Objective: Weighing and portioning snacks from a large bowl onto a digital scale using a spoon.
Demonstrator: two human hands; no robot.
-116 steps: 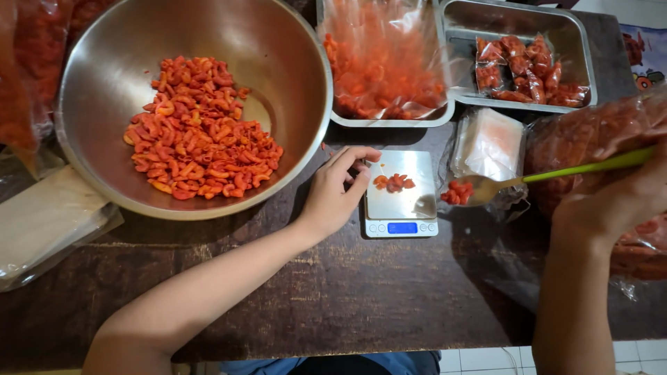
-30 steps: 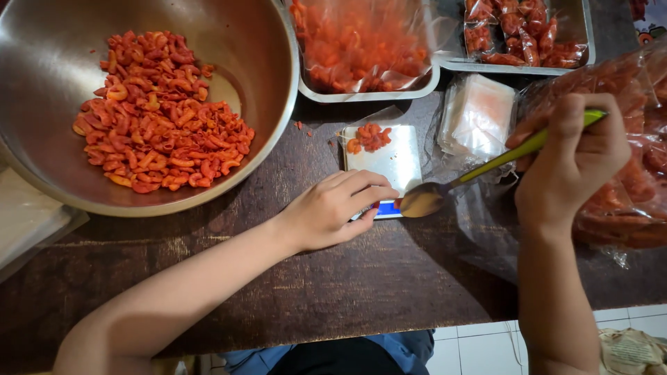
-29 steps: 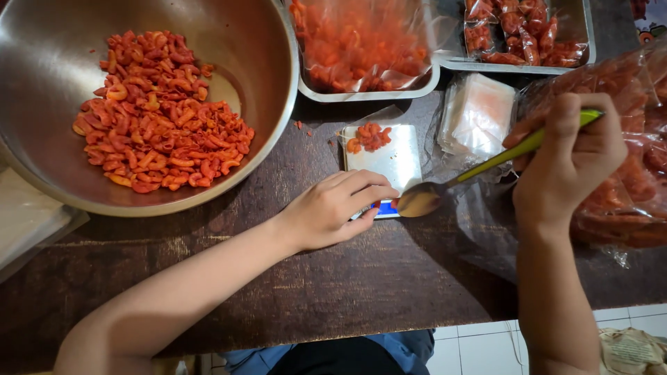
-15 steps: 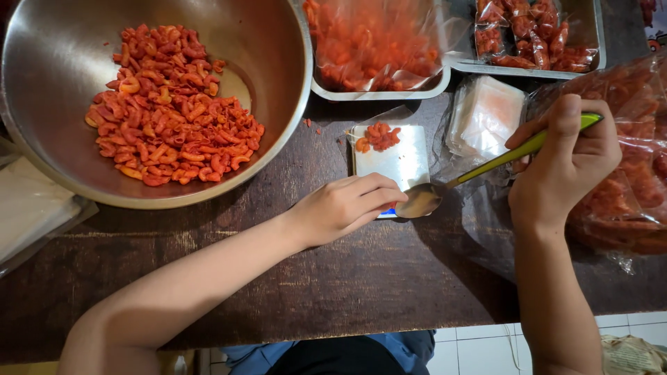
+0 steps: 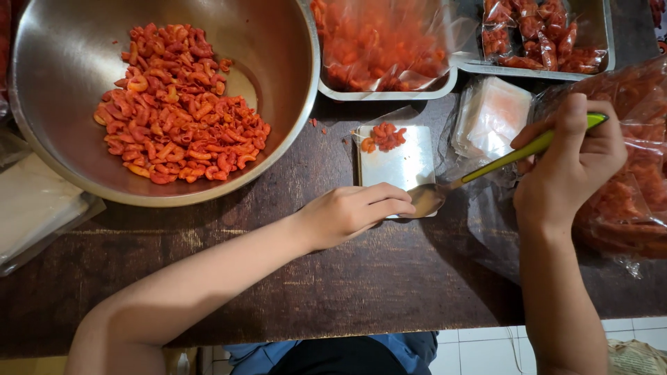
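Since a moment ago my left hand [image 5: 351,212] has settled over the near edge of the small scale [image 5: 396,163], fingers curled loosely, steadying it on the counter [image 5: 361,278]. My right hand [image 5: 570,163] grips the green-handled spoon [image 5: 479,173], bowl resting beside the scale, whose platform holds a few red macaroni pieces [image 5: 384,136].

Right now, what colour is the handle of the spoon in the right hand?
Bright yellow-green. The spoon handle shows clearly in the head view, gripped by the right hand.
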